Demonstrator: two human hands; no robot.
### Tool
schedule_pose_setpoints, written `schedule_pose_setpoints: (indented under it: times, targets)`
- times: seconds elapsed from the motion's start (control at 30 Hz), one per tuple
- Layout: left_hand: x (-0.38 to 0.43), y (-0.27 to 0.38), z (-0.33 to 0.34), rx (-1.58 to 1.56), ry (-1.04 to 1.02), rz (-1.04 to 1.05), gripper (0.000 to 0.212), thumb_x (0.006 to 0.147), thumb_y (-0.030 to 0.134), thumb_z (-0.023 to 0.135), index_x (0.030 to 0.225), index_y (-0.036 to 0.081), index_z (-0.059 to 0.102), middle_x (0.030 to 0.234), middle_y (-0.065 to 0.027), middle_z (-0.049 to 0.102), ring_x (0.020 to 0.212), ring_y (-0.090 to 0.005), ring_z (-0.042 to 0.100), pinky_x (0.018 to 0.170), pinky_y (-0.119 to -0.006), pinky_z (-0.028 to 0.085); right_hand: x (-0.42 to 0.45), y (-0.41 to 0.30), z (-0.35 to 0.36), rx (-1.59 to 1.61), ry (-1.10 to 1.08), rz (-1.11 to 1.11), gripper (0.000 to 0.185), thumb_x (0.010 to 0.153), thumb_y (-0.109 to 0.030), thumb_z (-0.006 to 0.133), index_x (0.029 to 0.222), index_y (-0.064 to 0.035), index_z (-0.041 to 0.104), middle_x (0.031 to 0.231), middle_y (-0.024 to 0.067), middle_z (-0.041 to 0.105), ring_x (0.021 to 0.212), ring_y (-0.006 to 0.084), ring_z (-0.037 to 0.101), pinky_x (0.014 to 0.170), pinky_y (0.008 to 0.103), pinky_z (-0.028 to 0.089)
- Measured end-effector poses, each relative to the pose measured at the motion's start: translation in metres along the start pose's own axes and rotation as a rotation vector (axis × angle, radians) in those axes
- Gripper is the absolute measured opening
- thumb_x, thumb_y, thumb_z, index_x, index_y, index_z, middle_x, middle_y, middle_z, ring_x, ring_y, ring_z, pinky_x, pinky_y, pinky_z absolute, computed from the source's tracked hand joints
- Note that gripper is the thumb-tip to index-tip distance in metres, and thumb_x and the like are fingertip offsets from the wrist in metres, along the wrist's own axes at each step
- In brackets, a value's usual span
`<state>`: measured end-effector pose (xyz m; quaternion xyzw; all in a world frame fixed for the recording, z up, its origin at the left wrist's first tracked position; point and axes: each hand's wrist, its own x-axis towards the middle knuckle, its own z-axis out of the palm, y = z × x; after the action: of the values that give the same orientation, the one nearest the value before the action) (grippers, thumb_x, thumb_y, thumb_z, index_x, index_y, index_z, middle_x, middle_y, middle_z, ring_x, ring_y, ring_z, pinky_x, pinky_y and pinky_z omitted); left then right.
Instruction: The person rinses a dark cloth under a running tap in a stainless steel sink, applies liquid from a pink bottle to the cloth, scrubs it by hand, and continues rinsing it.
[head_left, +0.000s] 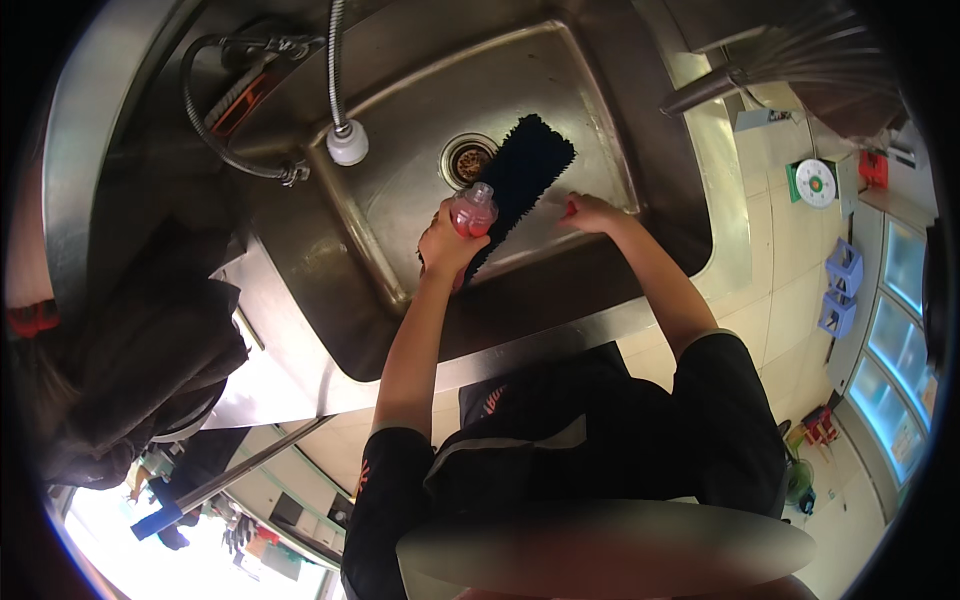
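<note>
My left hand (445, 244) is wrapped around a clear plastic bottle of pink liquid (475, 213), whose neck has no cap on it. Under and beside the bottle, a dark shaggy mop pad (534, 159) lies slantwise across the floor of the stainless steel sink (397, 150), next to the drain (470, 160). My right hand (592, 213) is over the sink to the right of the pad, apart from it. A small red thing, perhaps the bottle's cap, shows at its fingertips.
A white spray head (347, 142) hangs from a metal hose above the sink's left part. An orange-backed brush (240, 105) lies behind a second hose. Dark cloth (150, 360) is heaped at the left. A dial scale (816, 184) and blue stools (838, 311) stand at the right.
</note>
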<state>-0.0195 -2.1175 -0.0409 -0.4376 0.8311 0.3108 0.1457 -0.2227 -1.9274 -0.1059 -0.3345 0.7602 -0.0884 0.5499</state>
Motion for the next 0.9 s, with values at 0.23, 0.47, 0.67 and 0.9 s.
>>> schedule_pose_setpoints:
  times: [0.23, 0.47, 0.67, 0.9]
  targets:
    - [0.032, 0.039, 0.024, 0.131, -0.114, 0.112, 0.078, 0.051, 0.039, 0.077, 0.116, 0.017, 0.041, 0.105, -0.0080, 0.060, 0.094, -0.0276, 0.059, 0.079, -0.038, 0.046, -0.025, 0.022, -0.027, 0.102, 0.459, 0.124, 0.041, 0.073, -0.034, 0.064, 0.103, -0.0078, 0.052, 0.099, 0.0142, 0.054, 0.095, 0.0305, 0.055, 0.079, 0.0387, 0.045]
    - [0.053, 0.068, 0.033, 0.268, -0.175, 0.057, 0.083, 0.052, 0.042, 0.075, 0.120, 0.016, 0.037, 0.096, -0.0088, 0.063, 0.090, -0.0266, 0.061, 0.076, -0.035, 0.047, -0.023, 0.028, -0.026, -0.005, 0.343, 0.190, 0.036, 0.073, -0.032, 0.064, 0.099, -0.0103, 0.052, 0.103, 0.0141, 0.052, 0.097, 0.0305, 0.055, 0.081, 0.0411, 0.045]
    - [0.067, 0.081, 0.032, 0.313, -0.206, 0.073, 0.084, 0.051, 0.041, 0.076, 0.123, 0.018, 0.037, 0.100, -0.0074, 0.062, 0.092, -0.0250, 0.060, 0.077, -0.034, 0.046, -0.026, 0.020, -0.028, -0.093, 0.379, 0.153, 0.042, 0.074, -0.032, 0.064, 0.105, -0.0087, 0.049, 0.104, 0.0136, 0.052, 0.100, 0.0304, 0.053, 0.084, 0.0414, 0.043]
    - [0.068, 0.090, 0.030, 0.333, -0.244, 0.044, 0.084, 0.051, 0.040, 0.076, 0.123, 0.019, 0.038, 0.103, -0.0066, 0.062, 0.095, -0.0246, 0.060, 0.081, -0.034, 0.045, -0.024, 0.021, -0.029, -0.070, 0.282, 0.188, 0.043, 0.076, -0.029, 0.061, 0.111, -0.0076, 0.048, 0.107, 0.0135, 0.050, 0.102, 0.0302, 0.051, 0.085, 0.0421, 0.042]
